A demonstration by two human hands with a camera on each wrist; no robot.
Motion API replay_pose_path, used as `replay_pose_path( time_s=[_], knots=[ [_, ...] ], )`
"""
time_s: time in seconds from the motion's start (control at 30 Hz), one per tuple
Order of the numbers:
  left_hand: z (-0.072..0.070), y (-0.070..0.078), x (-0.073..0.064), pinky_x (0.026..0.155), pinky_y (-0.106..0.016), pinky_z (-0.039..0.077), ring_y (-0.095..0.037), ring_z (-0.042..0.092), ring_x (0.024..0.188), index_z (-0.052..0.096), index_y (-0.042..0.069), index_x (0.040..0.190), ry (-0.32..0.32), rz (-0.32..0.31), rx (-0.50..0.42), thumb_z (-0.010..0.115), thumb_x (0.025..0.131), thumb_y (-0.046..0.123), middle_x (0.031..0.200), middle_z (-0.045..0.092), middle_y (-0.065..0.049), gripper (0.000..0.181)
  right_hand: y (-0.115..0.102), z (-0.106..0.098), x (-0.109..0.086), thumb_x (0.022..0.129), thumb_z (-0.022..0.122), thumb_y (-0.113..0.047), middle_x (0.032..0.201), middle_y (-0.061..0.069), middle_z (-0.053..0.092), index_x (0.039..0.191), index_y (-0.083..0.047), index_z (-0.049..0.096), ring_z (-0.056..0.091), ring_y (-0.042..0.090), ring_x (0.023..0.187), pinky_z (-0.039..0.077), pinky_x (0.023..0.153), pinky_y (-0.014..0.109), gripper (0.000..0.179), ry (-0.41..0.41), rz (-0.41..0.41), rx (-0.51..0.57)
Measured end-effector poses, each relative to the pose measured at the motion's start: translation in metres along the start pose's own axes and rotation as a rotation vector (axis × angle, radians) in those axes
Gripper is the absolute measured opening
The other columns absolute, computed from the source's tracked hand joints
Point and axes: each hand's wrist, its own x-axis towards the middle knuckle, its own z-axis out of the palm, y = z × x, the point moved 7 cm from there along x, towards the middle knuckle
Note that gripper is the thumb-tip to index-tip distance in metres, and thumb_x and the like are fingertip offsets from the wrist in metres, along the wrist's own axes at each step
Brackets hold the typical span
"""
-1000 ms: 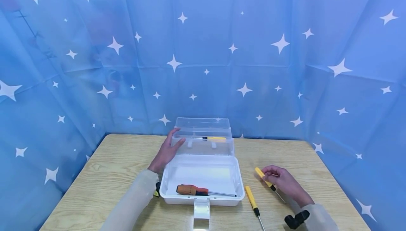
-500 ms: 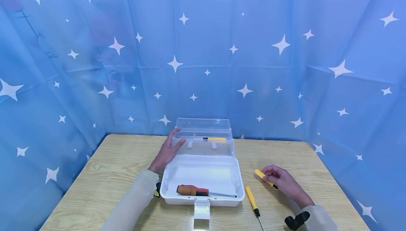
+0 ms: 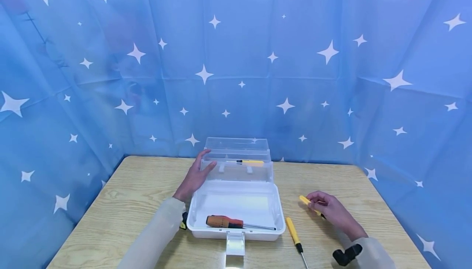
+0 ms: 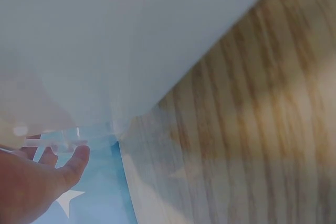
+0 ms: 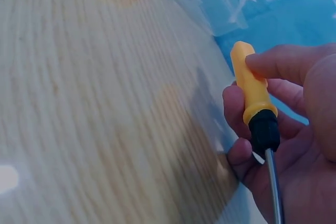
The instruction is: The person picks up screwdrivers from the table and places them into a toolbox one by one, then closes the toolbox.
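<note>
My left hand (image 3: 192, 181) grips the left edge of the raised clear lid (image 3: 259, 174) of a white toolbox (image 3: 206, 234). Its thumb (image 4: 76, 163) lies along that edge in the left wrist view. Beside the box on the right, my right hand (image 3: 333, 211) pinches a yellow-handled screwdriver (image 5: 255, 95) between thumb and fingers. Its metal shaft (image 5: 273, 182) runs back under the palm and is hidden in the head view. Inside the box lies a larger brown-and-red-handled screwdriver (image 3: 224, 222). Another small yellow screwdriver (image 3: 252, 162) rests across the lid.
A second yellow-handled screwdriver (image 3: 292, 231) lies on the wooden table (image 3: 129, 199) between the box and my right hand. The box's white latch (image 3: 235, 244) hangs open at the front. A small black-and-yellow object (image 3: 183, 222) sits against the box's left side. A blue star-patterned curtain (image 3: 236, 55) stands behind.
The screwdriver in my right hand has turned, so its shaft, visible a second ago, is now hidden behind the hand. My left hand has stayed at the lid.
</note>
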Motion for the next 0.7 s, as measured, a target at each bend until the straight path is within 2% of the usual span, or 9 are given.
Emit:
replay_pose_path(
  time_s=[0.13,0.3,0.5,0.7],
  knots=[
    [0.0,0.001,0.0,0.11,-0.068,0.03,-0.038,0.025,0.147,0.028,0.044,0.149,0.002,-0.003,0.0,0.054,0.087,0.072,0.164,0.018,-0.003,0.073,0.0,-0.003,0.002,0.1,0.059,-0.018,0.098,0.013,0.064,0.119,-0.002,0.061,0.062,0.022,0.081,0.052,0.064,0.029,0.025,-0.01,-0.012,0.007],
    [-0.001,0.003,0.0,0.111,-0.068,0.027,-0.037,0.023,0.149,0.029,0.043,0.149,0.008,0.001,0.004,0.054,0.087,0.072,0.164,0.019,-0.003,0.072,-0.009,-0.007,0.005,0.101,0.059,-0.019,0.1,0.016,0.065,0.12,-0.001,0.06,0.062,0.024,0.077,0.052,0.059,0.031,0.026,-0.029,-0.072,-0.001],
    [0.0,0.004,-0.001,0.11,-0.068,0.03,-0.037,0.025,0.148,0.029,0.043,0.149,0.005,-0.003,0.009,0.054,0.09,0.069,0.165,0.018,-0.002,0.07,-0.019,-0.008,0.007,0.1,0.06,-0.021,0.104,0.021,0.064,0.119,-0.001,0.061,0.064,0.026,0.078,0.053,0.061,0.032,0.028,-0.04,-0.1,-0.001],
    [0.0,0.006,-0.003,0.111,-0.068,0.027,-0.036,0.021,0.149,0.029,0.044,0.148,0.002,0.004,0.001,0.054,0.09,0.069,0.165,0.018,-0.001,0.068,-0.027,-0.006,0.007,0.1,0.06,-0.022,0.104,0.022,0.064,0.122,0.0,0.06,0.064,0.027,0.079,0.051,0.06,0.032,0.031,-0.073,-0.114,0.003]
  ],
)
